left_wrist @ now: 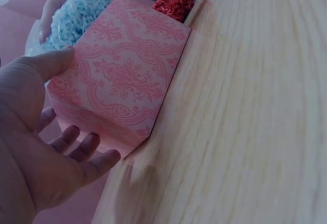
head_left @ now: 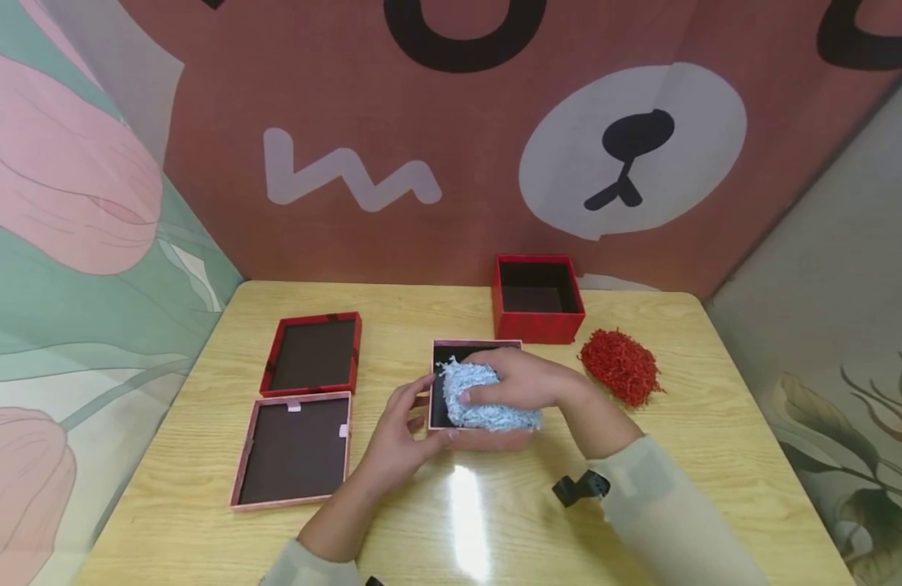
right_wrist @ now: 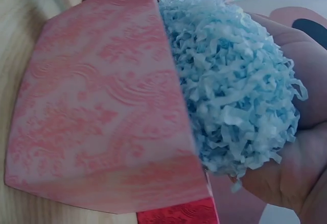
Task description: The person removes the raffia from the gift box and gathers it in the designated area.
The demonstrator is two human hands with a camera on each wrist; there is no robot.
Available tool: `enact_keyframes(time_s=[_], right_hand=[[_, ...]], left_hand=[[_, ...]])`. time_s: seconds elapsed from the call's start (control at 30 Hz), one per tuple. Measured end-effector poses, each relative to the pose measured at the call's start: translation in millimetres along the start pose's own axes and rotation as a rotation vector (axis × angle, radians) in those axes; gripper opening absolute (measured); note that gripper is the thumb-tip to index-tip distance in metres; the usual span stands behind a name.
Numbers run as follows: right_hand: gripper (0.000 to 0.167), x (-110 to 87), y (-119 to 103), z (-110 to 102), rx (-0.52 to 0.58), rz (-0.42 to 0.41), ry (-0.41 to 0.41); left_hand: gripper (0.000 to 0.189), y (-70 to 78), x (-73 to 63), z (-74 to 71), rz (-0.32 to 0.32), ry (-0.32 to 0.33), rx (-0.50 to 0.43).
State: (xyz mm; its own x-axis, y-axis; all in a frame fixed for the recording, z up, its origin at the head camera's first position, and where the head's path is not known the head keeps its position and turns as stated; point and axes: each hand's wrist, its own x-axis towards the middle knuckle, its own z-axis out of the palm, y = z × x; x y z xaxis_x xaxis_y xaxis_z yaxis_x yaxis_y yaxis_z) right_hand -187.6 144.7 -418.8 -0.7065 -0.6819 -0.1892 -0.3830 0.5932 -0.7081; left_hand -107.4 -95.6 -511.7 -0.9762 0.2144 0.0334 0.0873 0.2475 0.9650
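A pink patterned box (head_left: 491, 440), its dark inside facing up, stands mid-table. My left hand (head_left: 396, 443) steadies it at the near left corner, thumb by the front rim and fingers curving along the left wall. Over the box's opening, my right hand (head_left: 524, 378) grips a clump of pale blue shredded paper (right_wrist: 230, 86) from above. The clump bulges over the near rim and the right corner, as the right wrist view also shows. The paper hides much of the box's inside.
A red box (head_left: 539, 327) stands at the back, dark inside up. Red shredded paper (head_left: 621, 366) is heaped to its right. On the left lie a red lid (head_left: 312, 354) and a pink lid (head_left: 297, 452), dark insides up. A printed cloth wall (head_left: 348, 244) borders the table's back edge.
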Motion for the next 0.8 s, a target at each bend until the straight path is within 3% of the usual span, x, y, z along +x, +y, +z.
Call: enact_keyframes(time_s=[0.5, 0.8], right_hand=[[0.058, -36.2, 7, -27, 0.1, -0.012, 0.078], [0.066, -65.8, 27, -33, 0.094, 0.092, 0.182]], left_hand=[[0.085, 1.1, -0.3, -1.4, 0.004, -0.01, -0.021], [0.087, 1.2, -0.1, -1.7, -0.001, -0.021, -0.026]])
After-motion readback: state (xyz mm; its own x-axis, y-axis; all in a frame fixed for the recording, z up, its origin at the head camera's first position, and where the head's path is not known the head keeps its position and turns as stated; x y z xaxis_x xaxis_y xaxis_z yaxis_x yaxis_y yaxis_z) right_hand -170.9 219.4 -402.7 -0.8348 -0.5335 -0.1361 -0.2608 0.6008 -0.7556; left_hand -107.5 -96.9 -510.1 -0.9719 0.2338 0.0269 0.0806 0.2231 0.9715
